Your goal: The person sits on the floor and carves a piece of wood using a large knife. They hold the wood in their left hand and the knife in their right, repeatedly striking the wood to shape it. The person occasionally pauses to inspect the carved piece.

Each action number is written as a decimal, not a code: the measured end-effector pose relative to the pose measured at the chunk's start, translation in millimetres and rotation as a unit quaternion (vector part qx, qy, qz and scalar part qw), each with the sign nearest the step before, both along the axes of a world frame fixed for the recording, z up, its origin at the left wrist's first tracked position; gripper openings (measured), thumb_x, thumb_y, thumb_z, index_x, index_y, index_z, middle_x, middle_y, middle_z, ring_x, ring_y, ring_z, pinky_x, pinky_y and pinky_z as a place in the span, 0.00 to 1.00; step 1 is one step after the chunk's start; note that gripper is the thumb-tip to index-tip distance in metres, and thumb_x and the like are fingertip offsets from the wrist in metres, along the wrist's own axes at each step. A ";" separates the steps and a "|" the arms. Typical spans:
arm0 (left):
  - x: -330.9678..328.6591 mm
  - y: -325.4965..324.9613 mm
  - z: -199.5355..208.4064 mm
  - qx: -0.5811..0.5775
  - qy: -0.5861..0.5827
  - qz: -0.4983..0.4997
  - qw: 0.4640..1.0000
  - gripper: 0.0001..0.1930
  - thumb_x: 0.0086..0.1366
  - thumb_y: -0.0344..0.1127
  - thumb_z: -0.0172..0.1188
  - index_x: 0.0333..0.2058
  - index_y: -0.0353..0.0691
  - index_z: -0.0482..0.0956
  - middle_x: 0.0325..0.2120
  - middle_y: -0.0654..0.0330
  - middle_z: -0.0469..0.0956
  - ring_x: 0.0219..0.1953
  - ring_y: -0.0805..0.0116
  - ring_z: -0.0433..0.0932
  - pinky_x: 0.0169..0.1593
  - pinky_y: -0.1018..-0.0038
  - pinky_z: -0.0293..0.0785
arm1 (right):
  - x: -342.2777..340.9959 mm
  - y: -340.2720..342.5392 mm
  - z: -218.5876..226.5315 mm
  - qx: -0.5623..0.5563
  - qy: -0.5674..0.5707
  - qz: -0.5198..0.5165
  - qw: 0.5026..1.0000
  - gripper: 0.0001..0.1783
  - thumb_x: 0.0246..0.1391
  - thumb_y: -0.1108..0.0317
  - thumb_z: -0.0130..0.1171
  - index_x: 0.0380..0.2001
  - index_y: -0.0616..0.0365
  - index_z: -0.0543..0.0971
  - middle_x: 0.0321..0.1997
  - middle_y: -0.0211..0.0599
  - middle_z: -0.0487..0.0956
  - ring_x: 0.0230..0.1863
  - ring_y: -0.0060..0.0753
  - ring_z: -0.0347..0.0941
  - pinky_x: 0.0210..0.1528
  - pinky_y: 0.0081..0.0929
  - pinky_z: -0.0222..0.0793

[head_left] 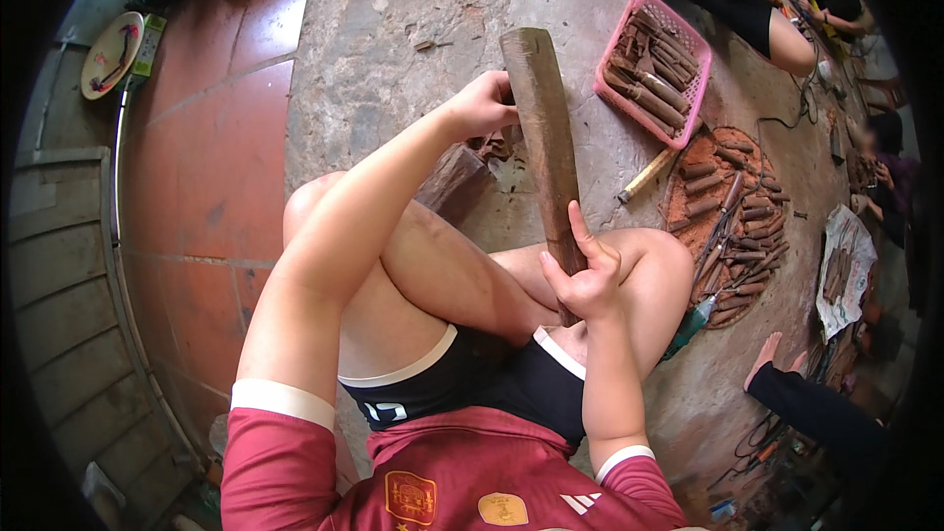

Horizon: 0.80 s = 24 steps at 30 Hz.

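A long, dull-brown machete-like blade, broad at its far end and narrowing toward my lap, stands out in front of me over my crossed legs. My right hand is closed at its narrow near end, thumb across it and index finger stretched along its side. At the far, broad part, my left hand is closed against the left edge; its fingertips are partly hidden by the blade. Beneath my left forearm a dark wooden block lies on the floor, with small scraps beside it.
A pink plastic basket of brown wooden pieces sits ahead on the right. Beside it lie a light-handled tool and a reddish round patch with several short brown sticks. Other people sit along the right; a bare foot shows there.
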State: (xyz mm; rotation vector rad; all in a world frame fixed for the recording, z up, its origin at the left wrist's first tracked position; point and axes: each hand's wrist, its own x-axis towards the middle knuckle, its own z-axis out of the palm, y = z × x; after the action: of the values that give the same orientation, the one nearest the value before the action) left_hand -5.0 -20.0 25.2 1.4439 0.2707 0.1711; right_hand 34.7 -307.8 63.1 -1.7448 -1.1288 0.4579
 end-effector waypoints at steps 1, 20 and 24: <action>-3.3 -2.7 -0.7 -0.028 0.010 -0.006 1.000 0.14 0.60 0.24 0.60 0.46 0.32 0.77 0.35 0.66 0.80 0.36 0.79 0.75 0.40 0.78 0.73 | 3.0 -1.7 -3.1 0.002 0.001 0.001 1.000 0.42 0.40 0.77 0.67 0.63 0.60 0.69 0.26 0.45 0.80 0.24 0.31 0.78 0.29 0.27 0.74; 19.5 -108.6 -37.0 0.410 -0.011 0.392 0.823 0.09 0.46 0.38 0.64 0.17 0.43 0.73 0.16 0.56 0.74 0.23 0.53 0.76 0.28 0.63 0.67 | -1.2 -17.5 -10.8 0.016 -0.029 -0.030 0.999 0.42 0.40 0.77 0.68 0.63 0.66 0.67 0.33 0.48 0.82 0.31 0.33 0.80 0.36 0.27 0.76; 25.4 -104.1 -33.6 0.400 -0.090 0.402 0.819 0.10 0.46 0.38 0.64 0.17 0.44 0.71 0.14 0.58 0.72 0.21 0.55 0.75 0.26 0.63 0.67 | -6.7 -24.1 -0.6 -0.022 -0.028 -0.030 0.999 0.42 0.40 0.77 0.68 0.63 0.67 0.67 0.37 0.51 0.82 0.33 0.34 0.80 0.37 0.28 0.76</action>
State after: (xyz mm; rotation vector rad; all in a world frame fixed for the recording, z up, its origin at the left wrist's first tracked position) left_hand 20.5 -124.2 -8.4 2.0412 0.7030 1.2326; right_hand 28.0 -332.0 62.5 -1.8341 -1.1102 0.4020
